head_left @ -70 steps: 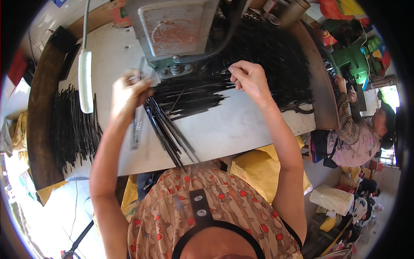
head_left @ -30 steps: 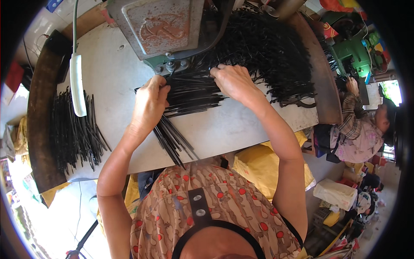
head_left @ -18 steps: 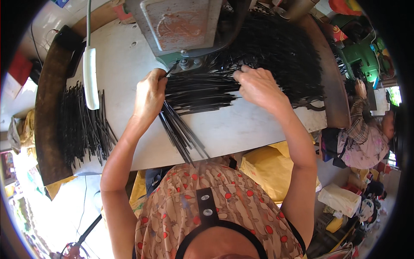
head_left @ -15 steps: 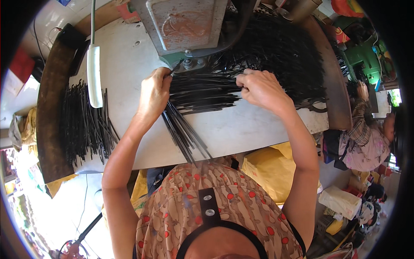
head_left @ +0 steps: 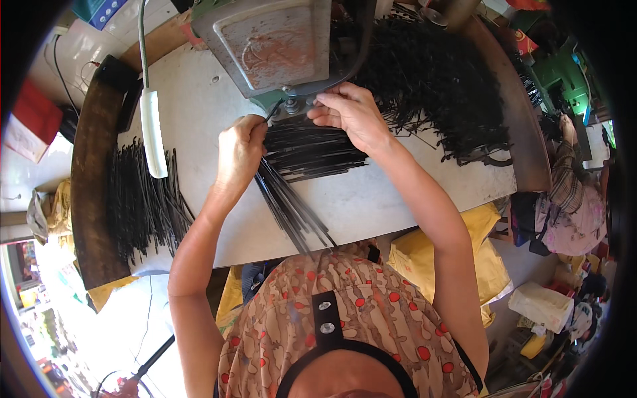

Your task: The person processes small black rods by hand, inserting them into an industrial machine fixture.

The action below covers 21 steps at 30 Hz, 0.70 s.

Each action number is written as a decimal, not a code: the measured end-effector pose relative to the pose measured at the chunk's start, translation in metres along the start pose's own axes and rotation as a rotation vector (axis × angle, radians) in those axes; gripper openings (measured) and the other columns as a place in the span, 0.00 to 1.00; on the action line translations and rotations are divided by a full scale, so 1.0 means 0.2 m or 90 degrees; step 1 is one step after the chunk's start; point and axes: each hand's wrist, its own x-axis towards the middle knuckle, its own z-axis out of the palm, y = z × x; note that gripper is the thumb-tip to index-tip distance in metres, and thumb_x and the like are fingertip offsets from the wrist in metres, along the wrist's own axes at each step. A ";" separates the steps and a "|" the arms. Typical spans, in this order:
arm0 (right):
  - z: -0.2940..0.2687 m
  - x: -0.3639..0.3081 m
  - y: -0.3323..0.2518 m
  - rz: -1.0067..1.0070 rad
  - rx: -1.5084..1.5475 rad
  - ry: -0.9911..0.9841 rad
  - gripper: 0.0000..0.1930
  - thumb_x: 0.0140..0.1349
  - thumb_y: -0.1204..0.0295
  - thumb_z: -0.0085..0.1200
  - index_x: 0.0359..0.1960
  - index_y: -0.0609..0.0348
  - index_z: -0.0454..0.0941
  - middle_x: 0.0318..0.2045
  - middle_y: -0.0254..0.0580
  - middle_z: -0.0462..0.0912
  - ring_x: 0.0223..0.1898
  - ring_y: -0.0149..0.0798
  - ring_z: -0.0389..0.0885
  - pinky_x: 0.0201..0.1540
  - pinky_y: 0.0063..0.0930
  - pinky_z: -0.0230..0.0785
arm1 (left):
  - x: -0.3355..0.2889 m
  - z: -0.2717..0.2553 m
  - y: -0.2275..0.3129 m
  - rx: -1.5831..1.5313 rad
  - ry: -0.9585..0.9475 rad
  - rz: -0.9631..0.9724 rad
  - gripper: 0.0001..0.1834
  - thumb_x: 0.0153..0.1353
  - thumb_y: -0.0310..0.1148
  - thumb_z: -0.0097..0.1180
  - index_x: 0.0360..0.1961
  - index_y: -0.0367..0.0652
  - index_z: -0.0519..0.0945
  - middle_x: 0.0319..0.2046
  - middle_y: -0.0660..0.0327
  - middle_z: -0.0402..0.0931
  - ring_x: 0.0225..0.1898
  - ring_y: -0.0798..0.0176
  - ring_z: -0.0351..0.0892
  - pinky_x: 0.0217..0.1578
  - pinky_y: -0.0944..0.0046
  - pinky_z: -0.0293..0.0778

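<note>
Left fingers (head_left: 256, 126) grasp a strip (head_left: 274, 109), its tip beside the machine (head_left: 279, 50); right fingers (head_left: 334, 102), hold indeterminable, lie near the machine's foot.

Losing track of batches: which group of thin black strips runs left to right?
The middle layer of black strips below the grey metal machine. The leftmost bunch and the fan by the left hand run near to far; the right heap is jumbled.
</note>
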 end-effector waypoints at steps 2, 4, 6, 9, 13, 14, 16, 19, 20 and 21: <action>0.04 0.01 0.01 -0.011 0.039 0.008 0.07 0.57 0.77 0.47 0.34 0.70 0.69 0.32 0.48 0.75 0.34 0.40 0.79 0.36 0.27 0.75 | 0.01 0.03 -0.06 0.018 0.032 0.056 0.06 0.52 0.24 0.49 0.30 0.32 0.76 0.22 0.49 0.73 0.21 0.54 0.75 0.25 0.62 0.69; 0.06 0.01 0.03 -0.021 0.077 0.020 0.07 0.57 0.77 0.46 0.34 0.70 0.69 0.33 0.49 0.75 0.35 0.41 0.78 0.39 0.28 0.75 | 0.02 0.05 -0.08 0.033 0.061 0.112 0.07 0.52 0.24 0.49 0.31 0.32 0.76 0.22 0.48 0.74 0.21 0.55 0.75 0.25 0.63 0.69; 0.06 0.01 0.04 -0.011 0.142 0.038 0.05 0.57 0.79 0.45 0.34 0.69 0.68 0.36 0.51 0.75 0.39 0.44 0.78 0.43 0.32 0.73 | 0.02 0.07 -0.06 0.049 0.094 0.165 0.09 0.55 0.26 0.48 0.34 0.33 0.76 0.17 0.58 0.73 0.18 0.70 0.71 0.21 0.70 0.66; 0.07 0.00 0.06 -0.035 0.173 0.039 0.05 0.57 0.79 0.45 0.34 0.68 0.68 0.36 0.51 0.75 0.40 0.44 0.77 0.45 0.34 0.72 | 0.04 0.09 -0.08 0.049 0.107 0.202 0.09 0.54 0.26 0.48 0.34 0.33 0.76 0.18 0.57 0.74 0.20 0.70 0.72 0.23 0.70 0.67; 0.08 -0.01 0.06 -0.050 0.169 0.056 0.05 0.58 0.79 0.44 0.34 0.69 0.68 0.36 0.52 0.75 0.40 0.44 0.77 0.45 0.34 0.72 | 0.03 0.09 -0.04 0.041 0.098 0.170 0.09 0.54 0.26 0.48 0.34 0.34 0.76 0.18 0.56 0.74 0.21 0.69 0.72 0.25 0.70 0.68; 0.08 -0.02 0.06 -0.051 0.166 0.061 0.05 0.58 0.79 0.45 0.34 0.69 0.68 0.36 0.52 0.75 0.40 0.44 0.77 0.45 0.34 0.72 | 0.02 0.08 -0.02 0.037 0.092 0.165 0.08 0.53 0.25 0.48 0.33 0.32 0.76 0.20 0.52 0.74 0.21 0.62 0.74 0.25 0.66 0.69; 0.09 -0.02 0.06 -0.054 0.163 0.065 0.05 0.58 0.79 0.45 0.34 0.69 0.68 0.36 0.52 0.75 0.40 0.44 0.77 0.45 0.34 0.72 | 0.02 0.08 -0.01 0.034 0.089 0.161 0.07 0.52 0.23 0.48 0.32 0.31 0.75 0.22 0.48 0.74 0.21 0.54 0.75 0.25 0.63 0.70; 0.09 -0.01 0.07 -0.071 0.152 0.057 0.05 0.58 0.79 0.44 0.34 0.69 0.68 0.36 0.52 0.75 0.40 0.44 0.77 0.45 0.34 0.72 | 0.02 0.09 -0.02 0.027 0.091 0.177 0.07 0.52 0.23 0.48 0.32 0.31 0.75 0.22 0.48 0.74 0.22 0.54 0.75 0.26 0.63 0.69; 0.09 -0.01 0.07 -0.071 0.153 0.058 0.05 0.58 0.79 0.44 0.34 0.69 0.68 0.36 0.52 0.75 0.40 0.44 0.77 0.45 0.34 0.72 | 0.03 0.09 -0.02 0.028 0.092 0.181 0.07 0.52 0.23 0.48 0.32 0.31 0.75 0.21 0.48 0.74 0.22 0.54 0.75 0.26 0.63 0.69; 0.09 -0.01 0.07 -0.071 0.153 0.058 0.05 0.58 0.79 0.45 0.34 0.70 0.68 0.36 0.52 0.75 0.40 0.44 0.77 0.45 0.34 0.72 | 0.03 0.10 -0.02 0.028 0.092 0.184 0.07 0.52 0.23 0.48 0.31 0.31 0.75 0.21 0.48 0.73 0.22 0.54 0.75 0.26 0.63 0.69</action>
